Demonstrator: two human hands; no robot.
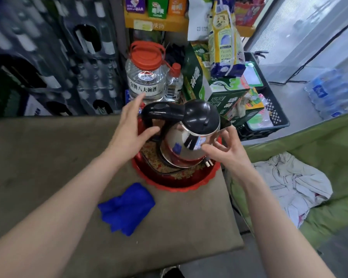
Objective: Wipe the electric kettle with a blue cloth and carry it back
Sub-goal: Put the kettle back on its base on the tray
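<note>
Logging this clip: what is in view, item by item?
electric kettle: one, steel and black, on the tray
tray: one, red, on the table
blue cloth: one, blue, on the table before the tray
table: one, olive-brown
jug: one, clear with red lid, behind the kettle
small bottle: one, clear, red cap, beside the jug
crate: one, black, right of the kettle
white cloth: one, white, on the green cushion
left hand: one, open, beside the kettle's handle
right hand: one, open, by the kettle's body
</note>
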